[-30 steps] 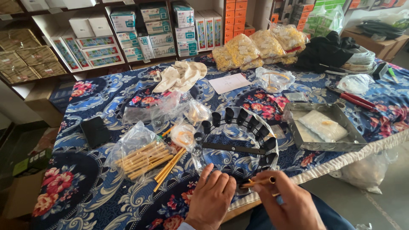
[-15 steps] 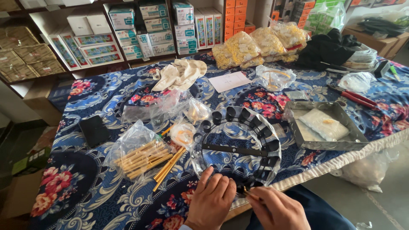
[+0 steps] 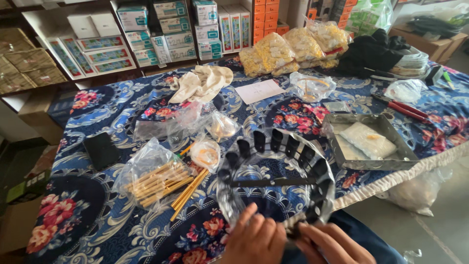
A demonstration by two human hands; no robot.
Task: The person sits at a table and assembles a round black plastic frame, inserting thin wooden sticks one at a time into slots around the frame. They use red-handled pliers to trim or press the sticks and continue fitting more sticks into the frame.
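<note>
Sticks bag point(image 3: 154, 178) left of ring point(image 3: 276, 178), tray point(image 3: 371, 142) right.

Single head cam on me, looked down and forward over patterned table point(image 3: 97, 230). My hands point(image 3: 293, 239) sat close at bottom edge, partly cropped. Shelves point(image 3: 97, 44) filled far top. No second view, no overlap.

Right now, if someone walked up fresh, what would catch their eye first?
Probably the ring of black clips in clear plastic at the near table edge, with the left hand and right hand on its front rim. Left of it lies a bag of wooden sticks; to the right sits a metal tray.
</note>
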